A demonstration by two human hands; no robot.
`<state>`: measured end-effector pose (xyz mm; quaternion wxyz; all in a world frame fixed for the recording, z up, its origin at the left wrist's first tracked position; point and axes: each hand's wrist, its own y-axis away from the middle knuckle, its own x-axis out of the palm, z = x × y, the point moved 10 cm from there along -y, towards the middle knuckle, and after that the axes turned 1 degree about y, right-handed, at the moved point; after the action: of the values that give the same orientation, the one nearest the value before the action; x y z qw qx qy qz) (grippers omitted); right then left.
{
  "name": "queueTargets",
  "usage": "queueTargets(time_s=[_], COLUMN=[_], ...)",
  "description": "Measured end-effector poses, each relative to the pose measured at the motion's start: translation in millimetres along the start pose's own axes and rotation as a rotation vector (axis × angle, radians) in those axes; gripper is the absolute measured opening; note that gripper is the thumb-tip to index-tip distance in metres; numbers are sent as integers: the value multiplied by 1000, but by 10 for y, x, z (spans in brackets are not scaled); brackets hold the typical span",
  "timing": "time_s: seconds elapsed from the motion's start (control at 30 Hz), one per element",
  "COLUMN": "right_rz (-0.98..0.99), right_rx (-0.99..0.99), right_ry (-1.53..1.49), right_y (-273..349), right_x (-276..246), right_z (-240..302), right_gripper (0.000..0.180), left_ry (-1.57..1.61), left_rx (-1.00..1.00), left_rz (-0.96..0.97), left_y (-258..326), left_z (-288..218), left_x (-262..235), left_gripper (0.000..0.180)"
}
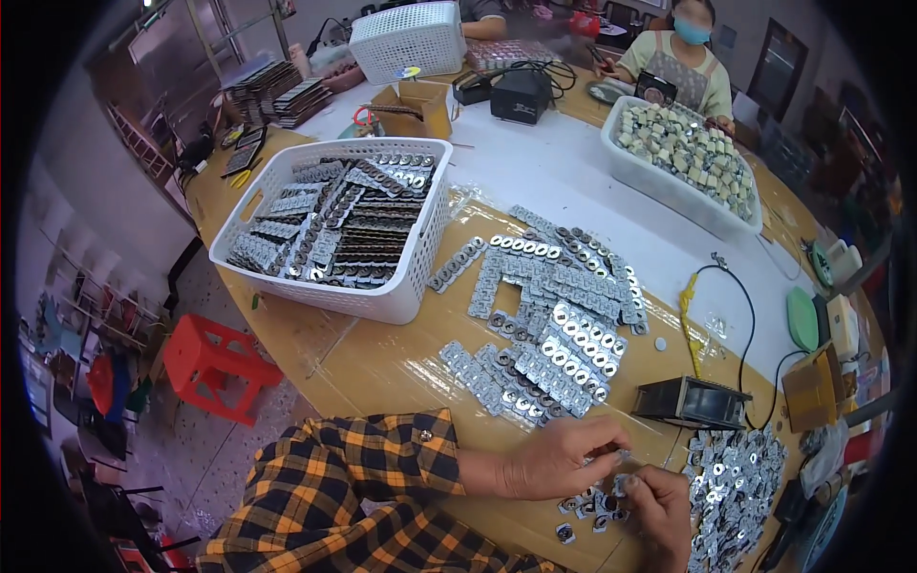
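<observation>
Both hands meet over the loose pieces (587,506). Left hand (559,458) and right hand (659,506) pinch one small metal piece (621,465) between closed fingertips. Keep it low over the table (382,368), clear of the strip pile (549,315).

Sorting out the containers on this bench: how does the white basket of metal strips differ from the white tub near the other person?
The white basket has perforated, lattice-like walls; the white tub has solid walls. The basket holds flat silvery strips with rows of round holes, stacked in layers; the tub holds small pale blocky parts heaped loosely. The basket sits on the person's left, the tub far right. Both are white, rectangular, open-topped and nearly full.
</observation>
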<state>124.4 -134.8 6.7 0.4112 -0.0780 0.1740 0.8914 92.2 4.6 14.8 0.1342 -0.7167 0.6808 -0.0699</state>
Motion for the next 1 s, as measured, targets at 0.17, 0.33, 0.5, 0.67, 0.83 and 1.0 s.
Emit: queueTargets(time_s=[0.17,0.33,0.5,0.67,0.83,1.0], right_rz=[59,65,125,146,118,116], right_rx=[-152,-221,-259,-195,-52,-93], right_ry=[414,370,437,494,239,152], right_y=[13,36,50,28,21,-16], right_x=[30,91,59,39,-37,30], right_z=[162,192,102,94,-7,-67], right_gripper=[14,12,14,11,12,15], left_ry=[-38,2,-25,-36,42,368], left_rx=[39,-197,-202,-208,-231,-329], left_rz=[55,153,208,226,293,252], left_y=[28,166,158,109,120,147], left_z=[-48,204,144,156,206,380], left_x=[101,256,270,269,321,346], left_gripper=[13,14,15,18,18,18])
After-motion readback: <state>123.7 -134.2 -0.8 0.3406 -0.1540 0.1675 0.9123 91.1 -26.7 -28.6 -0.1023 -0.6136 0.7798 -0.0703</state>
